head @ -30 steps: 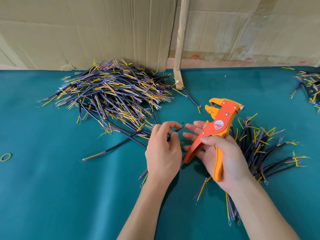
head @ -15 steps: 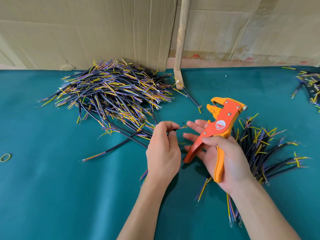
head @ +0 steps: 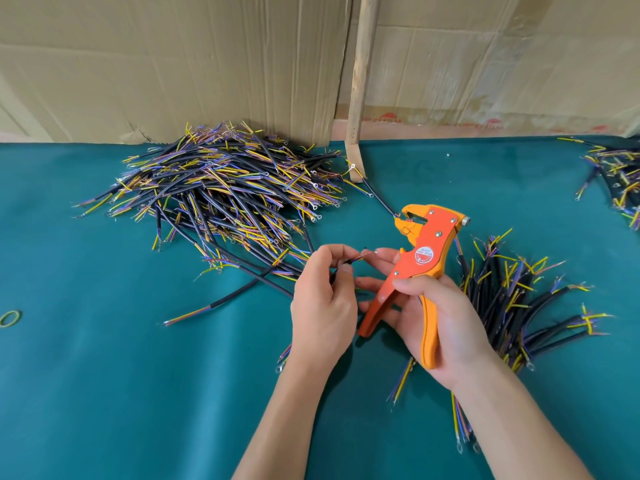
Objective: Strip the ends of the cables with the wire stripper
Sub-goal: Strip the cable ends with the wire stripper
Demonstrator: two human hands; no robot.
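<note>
While my right hand (head: pixel 440 317) grips the wire stripper (head: pixel 414 271), my left hand (head: pixel 323 306) pinches a cable (head: pixel 349 262) beside it, fanning conductors for stripping.

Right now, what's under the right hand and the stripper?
Under the right hand holding the wire stripper lies a spread of black cables with coloured wire ends on the green mat. The cable parts directly beneath the palm are covered.

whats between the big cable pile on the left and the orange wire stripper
In the head view, mostly bare green table cover, crossed by one stray black cable running from the wooden post toward the wire stripper. The cable pile lies left.
</note>
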